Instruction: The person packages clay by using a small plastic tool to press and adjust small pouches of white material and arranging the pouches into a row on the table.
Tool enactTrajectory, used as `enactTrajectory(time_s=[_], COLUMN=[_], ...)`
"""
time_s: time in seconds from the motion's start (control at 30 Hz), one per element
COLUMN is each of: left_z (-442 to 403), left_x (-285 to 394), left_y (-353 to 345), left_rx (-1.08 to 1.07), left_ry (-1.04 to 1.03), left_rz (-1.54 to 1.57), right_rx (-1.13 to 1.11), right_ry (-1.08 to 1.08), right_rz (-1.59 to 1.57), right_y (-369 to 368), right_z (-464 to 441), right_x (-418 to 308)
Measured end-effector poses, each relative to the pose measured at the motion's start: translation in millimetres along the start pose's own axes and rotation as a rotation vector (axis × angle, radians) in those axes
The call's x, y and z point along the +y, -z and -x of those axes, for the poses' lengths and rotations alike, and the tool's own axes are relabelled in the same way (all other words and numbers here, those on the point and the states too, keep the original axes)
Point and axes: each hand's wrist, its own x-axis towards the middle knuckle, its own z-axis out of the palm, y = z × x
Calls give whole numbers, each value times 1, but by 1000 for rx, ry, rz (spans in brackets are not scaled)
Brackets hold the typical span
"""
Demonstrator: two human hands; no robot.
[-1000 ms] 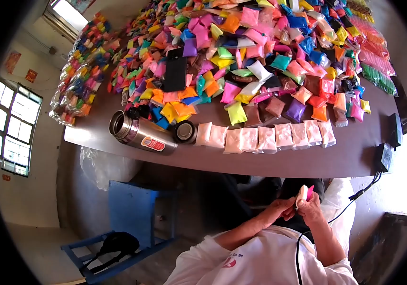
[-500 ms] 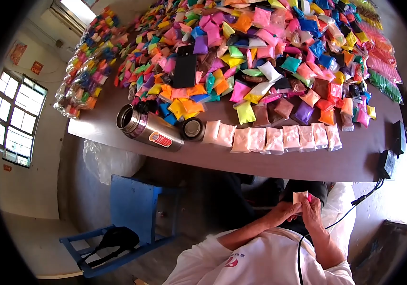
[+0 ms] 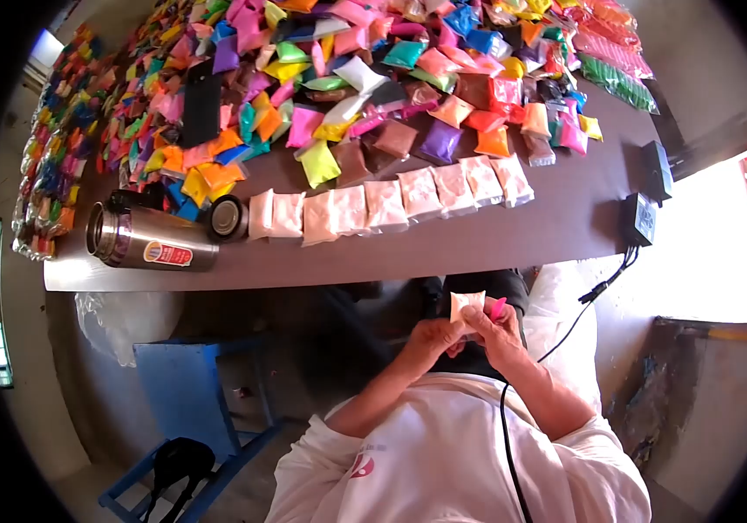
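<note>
Over my lap, below the table's front edge, a small pale peach packet point(image 3: 467, 302) stands up between my hands. My left hand point(image 3: 436, 337) is closed, its fingertips pinching at the packet's lower left. My right hand point(image 3: 493, 333) grips the same packet from the right, thumb across its front. A small bright pink object point(image 3: 498, 308) sticks up among the right fingers; its kind cannot be made out. On the table ahead lies a row of similar peach packets point(image 3: 384, 206), side by side.
A large heap of colourful packets point(image 3: 303, 78) covers the back of the brown table point(image 3: 443, 240). A black phone point(image 3: 201, 105) lies on it. An open steel flask point(image 3: 160, 240) lies beside its lid point(image 3: 228, 217). A black cable point(image 3: 506, 436) crosses my shirt. A blue chair point(image 3: 177, 383) stands left.
The camera view has turned to the right, so the table and flask sit further left. Both hands still hold the packet, which now shows more of its front.
</note>
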Motion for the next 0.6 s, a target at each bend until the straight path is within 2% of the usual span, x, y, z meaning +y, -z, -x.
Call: enactTrajectory(time_s=[0.03, 0.1, 0.23, 0.3, 0.53, 0.6], left_z=[2, 2, 2, 2, 5, 4], left_x=[2, 3, -4, -6, 10, 10], left_y=[-1, -1, 2, 0, -11, -8], left_rx=[10, 13, -60, -115, 26, 61], left_ry=[-10, -22, -6, 1, 20, 26], left_rz=[2, 0, -8, -51, -117, -136], right_rx=[2, -19, -66, -98, -53, -76], right_ry=[11, -34, -143, 52, 104, 3], right_rz=[85, -54, -4, 121, 121, 22], right_y=[-1, 2, 8, 12, 11, 12], right_z=[2, 1, -4, -5, -3, -4], right_x=[-7, -4, -12, -8, -8, -8])
